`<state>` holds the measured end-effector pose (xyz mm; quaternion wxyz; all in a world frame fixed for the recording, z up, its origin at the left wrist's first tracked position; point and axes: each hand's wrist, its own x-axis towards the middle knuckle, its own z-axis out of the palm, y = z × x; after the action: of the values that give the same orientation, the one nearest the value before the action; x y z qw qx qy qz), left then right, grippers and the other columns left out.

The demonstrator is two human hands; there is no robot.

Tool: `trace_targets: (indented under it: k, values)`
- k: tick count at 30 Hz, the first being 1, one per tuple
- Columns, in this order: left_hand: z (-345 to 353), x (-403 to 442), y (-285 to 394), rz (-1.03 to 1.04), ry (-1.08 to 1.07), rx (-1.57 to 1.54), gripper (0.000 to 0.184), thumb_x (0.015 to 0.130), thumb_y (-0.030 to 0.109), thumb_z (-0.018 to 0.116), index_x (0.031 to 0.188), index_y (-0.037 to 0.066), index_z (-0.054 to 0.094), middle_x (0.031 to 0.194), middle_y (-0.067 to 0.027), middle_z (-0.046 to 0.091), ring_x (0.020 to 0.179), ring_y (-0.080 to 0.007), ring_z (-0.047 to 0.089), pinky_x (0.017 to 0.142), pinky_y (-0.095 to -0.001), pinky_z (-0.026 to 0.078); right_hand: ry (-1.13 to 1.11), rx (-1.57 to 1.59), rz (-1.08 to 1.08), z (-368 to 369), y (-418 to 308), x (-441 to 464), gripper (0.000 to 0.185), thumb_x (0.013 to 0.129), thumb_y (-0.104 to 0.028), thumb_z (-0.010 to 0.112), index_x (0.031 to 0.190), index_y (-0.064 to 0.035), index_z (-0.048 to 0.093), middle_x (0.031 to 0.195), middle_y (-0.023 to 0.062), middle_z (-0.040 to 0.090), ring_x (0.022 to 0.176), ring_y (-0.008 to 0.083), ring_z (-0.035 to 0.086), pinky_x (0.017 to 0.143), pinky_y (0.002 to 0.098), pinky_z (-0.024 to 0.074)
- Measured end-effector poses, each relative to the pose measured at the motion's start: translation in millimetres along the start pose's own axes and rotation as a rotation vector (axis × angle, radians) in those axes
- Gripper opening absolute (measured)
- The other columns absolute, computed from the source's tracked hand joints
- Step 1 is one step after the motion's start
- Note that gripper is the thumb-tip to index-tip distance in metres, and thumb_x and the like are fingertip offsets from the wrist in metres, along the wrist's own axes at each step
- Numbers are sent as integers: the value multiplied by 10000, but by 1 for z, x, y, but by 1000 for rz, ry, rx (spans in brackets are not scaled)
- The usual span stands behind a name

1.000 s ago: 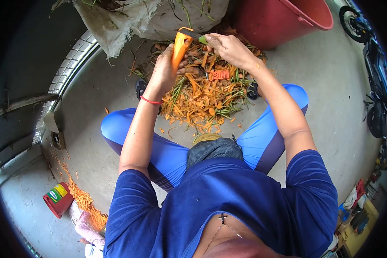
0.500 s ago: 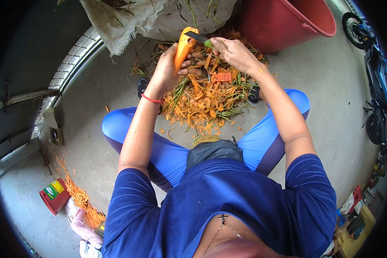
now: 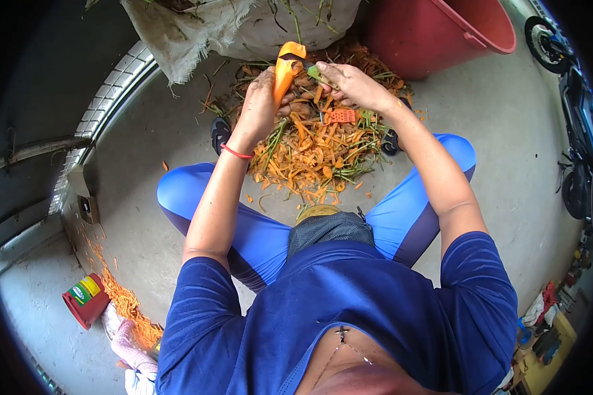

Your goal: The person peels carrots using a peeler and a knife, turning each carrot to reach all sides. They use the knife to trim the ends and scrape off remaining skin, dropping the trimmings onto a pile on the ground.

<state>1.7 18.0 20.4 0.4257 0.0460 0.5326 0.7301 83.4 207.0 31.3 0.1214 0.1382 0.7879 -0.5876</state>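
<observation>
One peeled root (image 3: 286, 79), bright orange and smooth over most of its visible side, is held above the heap (image 3: 303, 155) on the floor (image 3: 204, 118). Its far end looks blunt and rounded; near that end a dark patch shows beside the blade, too small to read clearly. The lower part is hidden in the left hand (image 3: 261, 100). Lengthwise, the root points away from the person's body, toward the pale sack (image 3: 270, 33); its long axis runs from the left palm to the far end, leaning slightly to the right. How steeply it tilts off the floor, I cannot tell.

The left fingers wrap around the root's near part, their tips showing past its right side, a little apart. The right hand (image 3: 359, 87) grips a knife (image 3: 317, 72) by its green handle, thumb and fingers pinching it, the other fingers curled below. The dark blade crosses the root near its far end and appears to touch it.

Beneath the hands, the heap mixes orange peelings, green stems and brown roots, with a perforated red-orange tool (image 3: 342, 116) lying on it. A large red tub (image 3: 428, 43) stands beyond, to the right. A small red bucket (image 3: 85, 301) lies at far left, near orange shreds (image 3: 122, 299) and another person's pink sleeve (image 3: 130, 349).
</observation>
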Motion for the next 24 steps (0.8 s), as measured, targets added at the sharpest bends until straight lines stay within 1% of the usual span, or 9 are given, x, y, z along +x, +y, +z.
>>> trace_targets:
  k: [1,4,5,8,9,13,16,20,24]
  values:
    - [-1,2,-4,86,99,139,332,1000,355,346,1042,52,476,843,-35,492,622,-80,399,476,-199,320,-296,130,188,-14,1,1,512,940,-573,384,834,-95,533,608,-55,430,575,36,418,451,208,342]
    - [-8,8,2,65,115,70,344,998,362,349,1014,45,482,842,-36,494,622,-79,404,481,-199,330,-120,151,-106,5,19,13,527,936,-591,370,824,-101,529,606,-56,420,569,34,413,453,180,315]
    - [-12,9,1,75,100,54,363,998,375,350,1011,39,489,841,-37,494,626,-77,408,485,-201,339,-202,174,102,-11,13,6,553,929,-617,348,801,-111,528,638,-44,458,586,40,444,507,205,391]
    - [-13,8,-1,-7,106,15,378,998,386,348,1029,37,491,847,-40,499,629,-76,410,485,-196,340,187,-203,-149,-24,8,-3,641,940,-612,303,1043,-60,613,761,16,584,703,111,563,707,286,498]
    - [-10,6,-1,-41,133,62,389,1000,391,339,1042,35,491,860,-43,505,628,-76,410,482,-191,336,143,-247,-33,-35,6,-5,634,958,-576,292,1159,-52,586,856,46,648,794,182,626,752,320,503]
    - [2,11,-6,-153,-111,-215,363,994,360,369,1109,30,469,888,-56,510,625,-84,414,456,-185,327,305,-317,-267,-37,2,-21,552,973,-502,328,1177,-54,579,920,140,681,916,277,659,802,368,500]
    - [26,18,-4,-198,-154,-254,346,993,332,378,1135,26,455,892,-61,509,621,-87,413,446,-186,328,247,-520,-252,-34,6,-26,497,979,-463,335,1113,-47,572,773,212,638,818,380,631,724,449,495]
    - [69,22,7,21,40,160,383,955,389,463,1098,36,504,873,-22,509,661,-72,457,476,-178,355,525,-259,-190,-57,22,-28,471,985,-438,324,1032,-46,581,750,229,625,773,416,616,681,497,486]
    - [163,41,63,258,-296,566,320,919,344,520,1034,50,572,808,11,538,650,-52,467,530,-188,387,509,-578,56,-88,40,-45,493,977,-425,324,1059,-15,584,873,264,633,892,428,601,794,492,466]
